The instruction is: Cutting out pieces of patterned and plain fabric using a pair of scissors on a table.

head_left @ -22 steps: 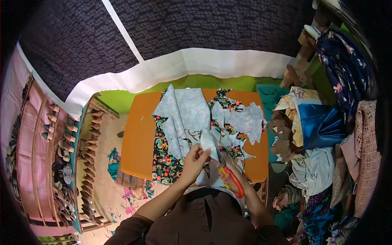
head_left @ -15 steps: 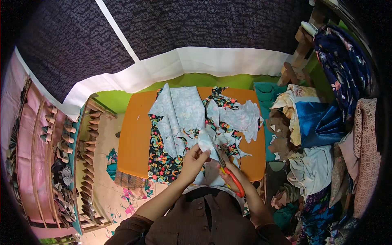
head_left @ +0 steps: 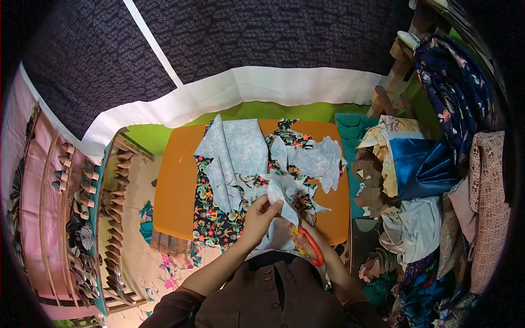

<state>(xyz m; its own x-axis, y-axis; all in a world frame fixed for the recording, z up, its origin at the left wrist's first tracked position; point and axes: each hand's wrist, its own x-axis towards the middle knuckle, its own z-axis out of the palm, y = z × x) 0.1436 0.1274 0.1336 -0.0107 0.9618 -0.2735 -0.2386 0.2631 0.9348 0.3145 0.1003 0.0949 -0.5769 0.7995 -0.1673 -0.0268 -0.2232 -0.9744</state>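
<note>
My left hand point(head_left: 259, 218) pinches a pale-backed piece of fabric point(head_left: 278, 198) between thumb and fingers, just in front of my body. My right hand point(head_left: 302, 239) is closed round the red and yellow handles of a pair of scissors point(head_left: 312, 247). The scissors point up and away from me, and their blades are mostly hidden at the lower edge of the held piece. Beyond my hands, black floral fabric point(head_left: 214, 225) lies partly folded, its pale underside point(head_left: 246, 145) turned up. Ragged cut scraps point(head_left: 317, 158) lie to its right.
The fabrics lie on an orange table point(head_left: 175, 180). Racks with rows of shoe-like forms point(head_left: 114, 224) stand at the left. At the right are piled cloths, among them a shiny blue fabric point(head_left: 424, 167) and a white cloth point(head_left: 413, 229). Scraps litter the floor point(head_left: 156, 273).
The scissors have shifted slightly left, and their blades now show less beside the held fabric. My left hand keeps its pinch. The whole view has moved a little.
</note>
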